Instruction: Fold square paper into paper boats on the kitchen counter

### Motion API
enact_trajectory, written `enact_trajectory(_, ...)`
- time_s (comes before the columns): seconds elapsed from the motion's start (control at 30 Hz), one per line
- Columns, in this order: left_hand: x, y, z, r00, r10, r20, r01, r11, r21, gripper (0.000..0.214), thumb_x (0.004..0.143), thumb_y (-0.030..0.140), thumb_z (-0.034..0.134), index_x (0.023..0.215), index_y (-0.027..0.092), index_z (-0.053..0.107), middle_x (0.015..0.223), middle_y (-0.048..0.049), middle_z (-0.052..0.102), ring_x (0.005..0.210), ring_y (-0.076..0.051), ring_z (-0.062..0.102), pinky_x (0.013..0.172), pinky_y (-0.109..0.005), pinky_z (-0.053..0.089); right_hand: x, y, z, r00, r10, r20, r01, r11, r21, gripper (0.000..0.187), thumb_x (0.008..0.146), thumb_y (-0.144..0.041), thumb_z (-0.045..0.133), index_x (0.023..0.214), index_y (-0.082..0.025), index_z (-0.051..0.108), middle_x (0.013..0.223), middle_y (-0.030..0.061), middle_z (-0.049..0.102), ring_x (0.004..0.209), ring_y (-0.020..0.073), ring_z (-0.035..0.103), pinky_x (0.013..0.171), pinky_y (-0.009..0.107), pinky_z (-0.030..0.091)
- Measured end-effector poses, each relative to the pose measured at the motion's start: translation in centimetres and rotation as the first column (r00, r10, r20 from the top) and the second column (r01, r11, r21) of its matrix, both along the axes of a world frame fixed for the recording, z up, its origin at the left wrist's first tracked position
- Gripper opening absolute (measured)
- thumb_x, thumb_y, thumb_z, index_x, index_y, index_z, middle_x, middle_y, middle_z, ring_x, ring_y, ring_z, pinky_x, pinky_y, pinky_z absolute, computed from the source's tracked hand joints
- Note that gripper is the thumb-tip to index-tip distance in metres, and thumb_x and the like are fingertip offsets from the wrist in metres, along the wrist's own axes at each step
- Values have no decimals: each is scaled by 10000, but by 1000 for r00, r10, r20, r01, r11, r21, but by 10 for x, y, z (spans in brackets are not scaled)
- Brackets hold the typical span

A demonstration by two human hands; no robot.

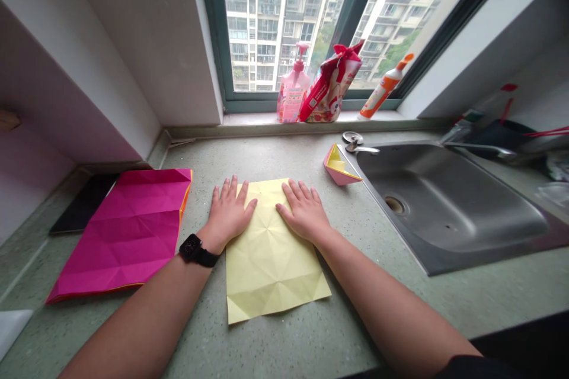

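A creased sheet of yellow paper (pixel 271 260) lies unfolded on the speckled counter in front of me. My left hand (pixel 230 210) rests flat on its upper left edge, fingers spread, with a black watch (pixel 198 250) on that wrist. Across from it, my right hand (pixel 306 210) lies flat on the upper right edge, fingers also apart. Fold lines cross the sheet, and its near edge lifts slightly. To the left are creased magenta paper sheets (pixel 128 225) with an orange layer showing at the edge. A small pink and yellow folded paper boat (pixel 341 167) stands right of my hands.
A steel sink (pixel 453 195) with a faucet (pixel 480 148) is set into the counter at right. On the window sill stand a pink pump bottle (pixel 293 95), a red bag (pixel 331 86) and an orange-white bottle (pixel 382 92). A dark flat slab (pixel 82 204) lies partly under the magenta sheets.
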State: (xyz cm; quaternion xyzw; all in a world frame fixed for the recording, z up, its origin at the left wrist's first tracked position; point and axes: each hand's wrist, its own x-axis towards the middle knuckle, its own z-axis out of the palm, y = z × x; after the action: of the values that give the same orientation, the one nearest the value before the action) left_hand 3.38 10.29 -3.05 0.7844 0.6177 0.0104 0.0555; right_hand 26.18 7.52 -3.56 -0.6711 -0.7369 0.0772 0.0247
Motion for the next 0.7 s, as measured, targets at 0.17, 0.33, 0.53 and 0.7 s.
enact_trajectory(0.17,-2,4,4,993,115,14,-116,993,15,744,1125,582,344,1734,156,376,1821,-222,210,1689,-432,236,1348,-684,174,-1,1,2,1000,7,2,-7,1000,-17,747,1115,-621,311,1759,-242,318,1855,53,184,1714,315,155,1372,571,113)
enact_trajectory(0.33,0,-20,8,995,-69,74,55,983,176,707,1127,489,414,1722,108,377,1815,-220,240,1702,-414,195,1369,-636,177,-2,1,5,1000,9,14,-9,999,-38,754,1114,-614,309,1768,-239,293,1860,55,152,1716,311,140,1371,555,112)
enact_trajectory(0.53,5,-83,4,771,-622,139,623,781,38,745,1132,613,403,1747,201,317,1818,-170,268,1701,-343,240,1377,-550,214,0,3,0,1000,25,10,-25,1000,-10,743,1112,-582,326,1761,-220,311,1853,86,171,1712,329,152,1364,584,122)
enact_trajectory(0.7,6,-96,-2,789,-600,127,602,798,29,705,1148,602,359,1727,199,367,1802,-153,317,1702,-329,238,1391,-567,122,8,-1,-5,994,78,-81,-69,992,103,701,1097,-511,438,1716,-185,410,1815,145,299,1675,373,280,1342,634,209)
